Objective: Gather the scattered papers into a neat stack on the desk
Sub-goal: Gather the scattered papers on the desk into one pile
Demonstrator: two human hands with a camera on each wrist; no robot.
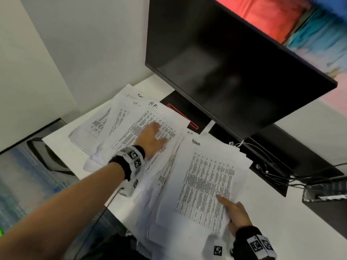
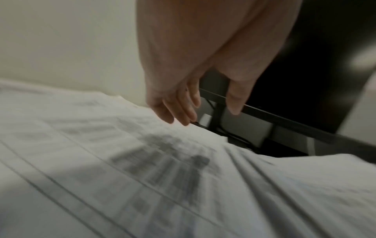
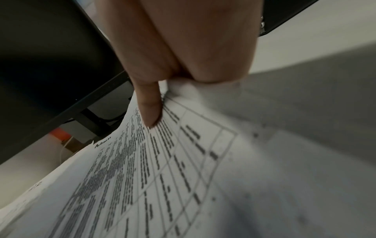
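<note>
The right hand (image 1: pixel 237 214), nearest the camera, pinches the lower right corner of the "Admin" sheet (image 1: pixel 208 186) — thumb on top of the print, the other fingers curled under the edge. The left hand (image 1: pixel 153 136), farther out, lies over the "HR" sheet (image 1: pixel 150 128) with its fingers straight and spread; it grips nothing.

The right wrist view shows what the head view cannot: the thumb (image 3: pixel 149 109) pressed onto the printed table, the paper (image 3: pixel 162 169) bunched under the palm and lifted in a curve off the desk. The left wrist view, blurred, shows the left hand's fingers (image 2: pixel 179 111) extended with their tips just above or barely on the rumpled paper (image 2: pixel 142 169) — contact cannot be told there.

The papers are fanned across the white desk (image 1: pixel 281 212) in two loose, overlapping groups, one under each hand; edges of at least four more sheets show beneath and beside the two labelled ones, though an exact count is hidden by the overlap.

Beyond them one dark monitor (image 1: pixel 225 62) overhangs the far sheets, its black base (image 1: pixel 187 109) with a red outline partly covered by the "HR" sheet. Cables (image 1: pixel 272 166) trail to the right of the base, near a black box (image 1: pixel 324 192) at the desk's right edge.
</note>
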